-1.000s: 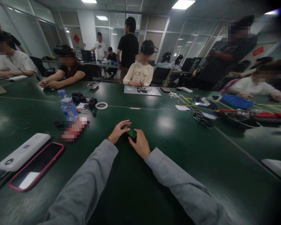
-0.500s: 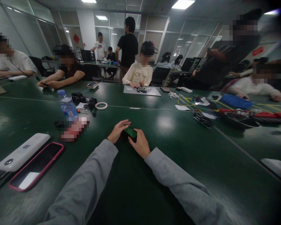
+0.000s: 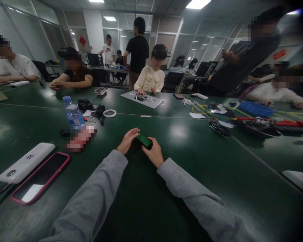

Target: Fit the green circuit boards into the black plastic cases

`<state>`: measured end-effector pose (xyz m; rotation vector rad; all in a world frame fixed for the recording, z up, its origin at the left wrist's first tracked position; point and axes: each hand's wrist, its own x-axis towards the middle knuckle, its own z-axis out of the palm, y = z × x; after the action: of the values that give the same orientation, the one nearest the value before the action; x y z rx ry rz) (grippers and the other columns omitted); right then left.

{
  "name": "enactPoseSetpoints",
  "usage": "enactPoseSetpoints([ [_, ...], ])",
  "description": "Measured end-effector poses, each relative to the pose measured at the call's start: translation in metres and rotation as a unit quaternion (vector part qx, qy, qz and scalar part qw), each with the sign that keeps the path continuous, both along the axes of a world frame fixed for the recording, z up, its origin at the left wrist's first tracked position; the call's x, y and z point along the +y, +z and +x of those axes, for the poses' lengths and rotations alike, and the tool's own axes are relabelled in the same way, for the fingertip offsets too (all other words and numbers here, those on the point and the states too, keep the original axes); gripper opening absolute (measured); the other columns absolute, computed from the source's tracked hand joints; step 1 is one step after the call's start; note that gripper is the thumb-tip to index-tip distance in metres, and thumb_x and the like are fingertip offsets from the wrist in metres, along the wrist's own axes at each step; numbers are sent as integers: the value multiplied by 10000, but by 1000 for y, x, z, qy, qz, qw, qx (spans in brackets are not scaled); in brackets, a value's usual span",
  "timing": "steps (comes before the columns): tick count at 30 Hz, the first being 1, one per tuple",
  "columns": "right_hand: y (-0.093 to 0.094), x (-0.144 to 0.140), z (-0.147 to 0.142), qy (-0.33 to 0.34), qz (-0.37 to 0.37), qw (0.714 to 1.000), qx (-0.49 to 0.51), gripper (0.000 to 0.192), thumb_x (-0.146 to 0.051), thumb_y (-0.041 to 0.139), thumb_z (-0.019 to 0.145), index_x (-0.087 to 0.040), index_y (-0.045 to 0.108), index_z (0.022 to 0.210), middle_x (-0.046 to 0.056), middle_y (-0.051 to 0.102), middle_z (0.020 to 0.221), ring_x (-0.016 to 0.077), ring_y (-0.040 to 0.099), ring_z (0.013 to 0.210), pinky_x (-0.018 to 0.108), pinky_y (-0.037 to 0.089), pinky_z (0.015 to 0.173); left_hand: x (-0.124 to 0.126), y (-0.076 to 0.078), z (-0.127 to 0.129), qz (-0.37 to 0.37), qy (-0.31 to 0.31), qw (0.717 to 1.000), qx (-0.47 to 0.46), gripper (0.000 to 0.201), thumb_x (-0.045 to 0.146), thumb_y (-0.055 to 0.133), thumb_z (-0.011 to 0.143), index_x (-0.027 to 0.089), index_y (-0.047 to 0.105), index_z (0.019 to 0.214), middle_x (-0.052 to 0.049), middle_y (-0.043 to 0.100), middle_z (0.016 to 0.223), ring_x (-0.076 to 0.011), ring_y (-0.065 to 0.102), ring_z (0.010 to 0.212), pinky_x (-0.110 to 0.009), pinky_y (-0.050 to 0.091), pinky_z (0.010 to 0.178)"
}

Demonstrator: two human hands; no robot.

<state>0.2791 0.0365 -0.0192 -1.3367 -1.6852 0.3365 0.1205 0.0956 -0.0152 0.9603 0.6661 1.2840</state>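
Note:
A small green circuit board [image 3: 143,140], with a dark edge or casing, lies between my two hands above the middle of the table. My right hand [image 3: 154,152] grips its right end, with the thumb along the near side and the fingers partly hidden behind it. At the board's left end, my left hand [image 3: 127,141] holds on with its thumb against the corner; its other fingers stretch out along the far side. Fine print or parts on the board are too small to read.
To my left are a white power bank [image 3: 27,163] with a cable, a red-edged phone [image 3: 41,178], a water bottle [image 3: 75,114] and a tape roll [image 3: 109,113]. Cables [image 3: 218,128] and a blue tray [image 3: 255,108] lie right. Across the table a person [image 3: 151,77] works at a grey board [image 3: 154,102].
The circuit board has shifted slightly right and tilted a little, and my right hand has moved right with it. Across the table, the person's grey board has turned and slid left.

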Motion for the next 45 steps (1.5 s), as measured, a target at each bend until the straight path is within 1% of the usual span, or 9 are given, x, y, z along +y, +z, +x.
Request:
enactPoseSetpoints([
  [4,1,6,8,-80,42,995,50,425,-294,622,697,-156,503,1081,80,574,1014,208,557,942,380,454,858,-3,1,5,-77,5,996,-48,332,249,678,735,182,616,1055,-86,602,1176,-182,546,1101,-328,341,1004],
  [10,11,2,11,-131,127,983,26,437,-191,581,704,-144,480,1126,105,512,1069,227,480,1035,434,414,928,-17,16,18,-167,-136,974,-66,361,397,638,766,174,579,1044,-119,617,1108,-202,613,935,-364,442,867],
  [13,16,-3,6,-86,120,988,-45,474,-115,544,701,-172,468,1165,116,469,1153,248,417,1130,470,387,973,-23,26,25,-189,-175,963,-74,447,558,542,781,159,588,978,-99,647,920,-191,617,840,-347,465,794],
  [17,19,-9,-4,30,115,982,-149,509,-104,513,733,-183,435,1229,133,404,1250,277,349,1224,517,357,1015,-22,29,27,-233,-137,959,-88,547,667,478,752,148,600,874,-99,647,842,-228,602,927,-353,462,828],
  [20,23,-16,-9,120,122,968,-182,481,-183,508,794,-187,402,1263,128,354,1316,266,300,1283,497,340,1053,-18,25,22,-220,-122,960,-124,550,664,468,760,150,615,886,-99,656,870,-244,585,996,-363,449,883],
  [22,27,-21,-11,145,122,966,-179,478,-238,499,828,-200,374,1287,121,336,1338,251,296,1294,482,341,1060,-16,22,20,-217,-121,959,-133,562,666,469,759,147,622,913,-100,661,889,-250,582,1009,-368,446,901],
  [30,28,-21,-8,55,105,991,-68,438,-333,465,874,-197,363,1278,126,384,1240,232,386,1210,459,392,1008,-12,5,12,-210,-100,968,-94,678,758,400,714,160,628,936,-109,672,912,-256,597,992,-368,472,856],
  [39,27,-21,-9,73,73,990,-97,351,-392,455,886,-227,477,1196,98,445,1153,222,480,1101,412,452,935,-11,2,13,-154,-125,974,-113,720,771,344,725,171,619,1012,-116,649,1058,-259,569,1062,-399,435,921],
  [45,29,-22,-9,94,67,987,-115,375,-398,474,881,-232,461,1216,89,479,1145,215,503,1072,394,465,910,-13,4,13,-147,-145,972,-113,746,776,330,724,163,593,1059,-132,620,1138,-261,560,1082,-420,418,937],
])
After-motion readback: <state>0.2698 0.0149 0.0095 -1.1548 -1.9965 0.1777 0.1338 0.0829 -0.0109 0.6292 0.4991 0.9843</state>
